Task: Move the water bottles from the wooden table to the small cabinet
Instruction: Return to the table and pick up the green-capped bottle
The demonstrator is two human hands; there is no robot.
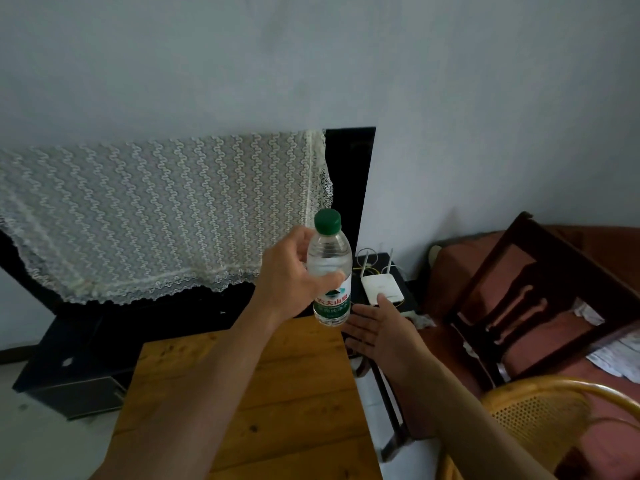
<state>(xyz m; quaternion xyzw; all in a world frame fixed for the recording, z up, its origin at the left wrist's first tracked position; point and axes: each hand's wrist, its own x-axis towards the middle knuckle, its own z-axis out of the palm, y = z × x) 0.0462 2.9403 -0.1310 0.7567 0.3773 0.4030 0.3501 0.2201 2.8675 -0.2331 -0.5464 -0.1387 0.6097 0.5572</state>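
One bottle [329,271] in view, held up in my left hand [294,275], above the far edge of the table [242,393]. Left grip: fingers and thumb curled round the clear upper body, just under the shoulder and above the label. Bottle upright, green cap [327,221] on.

Right hand [375,332]: flat, fingers straight, palm up, holding nothing. It sits just below and right of the bottle base, off the table's right edge. Not touching the bottle as far as I can see.

Handling, my read:
- Thin clear plastic, will flex if squeezed hard. Moderate grip is enough.
- Looks full or close to it, so some weight; exact water level hard to make out.
- Smooth wall, could slip if wet. Label band or the ribbed shoulder gives better purchase than bare wall.
- Cap on, so no spill risk from tilting.
- Best hold: mid-body wrap, as now. A hand-over would want the right hand under the base or round the label.

Contents: only container visible is the bottle, clear liquid inside, presumably water.

Dark low cabinet [394,282] sits beyond the table's far right corner, white router [381,289] on top of it. I take that as the target. Router takes up part of the top, so the bottle needs to land beside it, clear of the antennas.

No other bottles visible on the table.
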